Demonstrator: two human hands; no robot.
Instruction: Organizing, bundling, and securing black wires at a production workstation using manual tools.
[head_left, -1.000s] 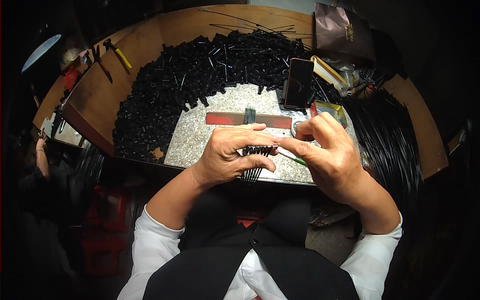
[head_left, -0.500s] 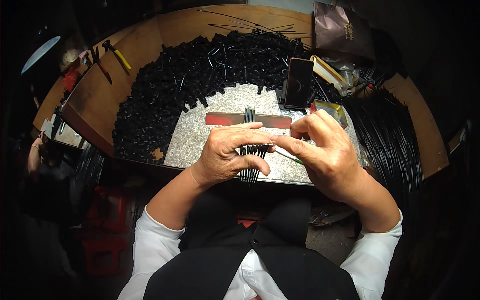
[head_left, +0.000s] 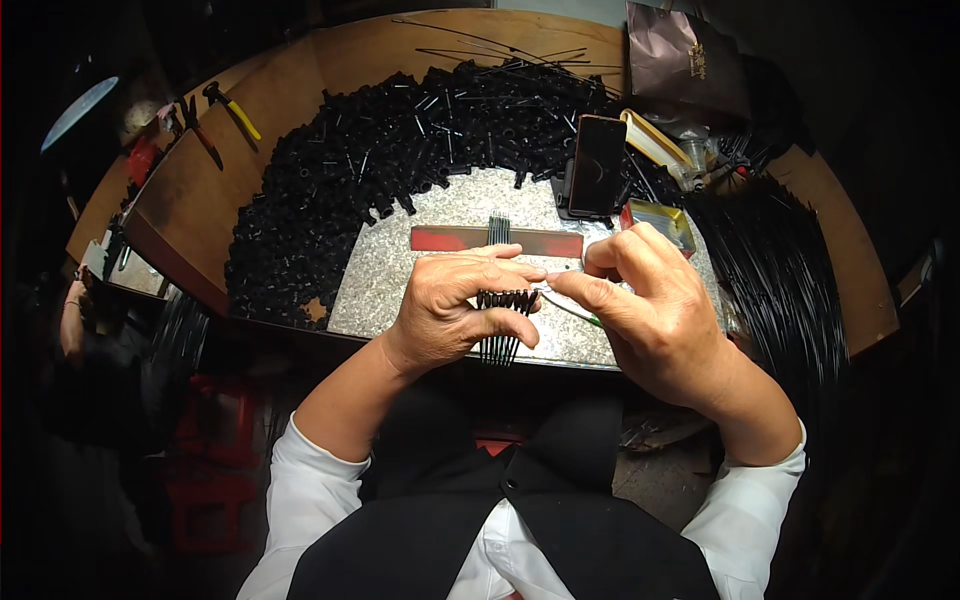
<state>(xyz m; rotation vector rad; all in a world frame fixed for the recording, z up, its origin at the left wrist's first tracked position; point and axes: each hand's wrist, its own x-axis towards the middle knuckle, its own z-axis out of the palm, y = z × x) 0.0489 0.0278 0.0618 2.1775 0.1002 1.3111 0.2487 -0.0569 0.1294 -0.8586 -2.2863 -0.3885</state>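
Over the front of the speckled stone slab, my left hand is closed on a row of thin dark rods. Their thicker black ends line up between my thumb and fingers. The rods' far ends lie across a red-and-brown bar on the slab. My right hand is beside it, thumb and forefinger drawn close together near my left fingertips. What it pinches is too small to make out. A thin curved strand with a green part shows below those fingers.
A big heap of black tubular pieces rings the slab. Upright behind stands a phone, with a small yellow-lined box alongside. Long black rods lie at right, a paper bag behind. Yellow-handled pliers hang on the wooden rim.
The black rod ends in my left hand have tilted and now show as an even row. My right fingers have shifted very slightly; both arms stay in place.
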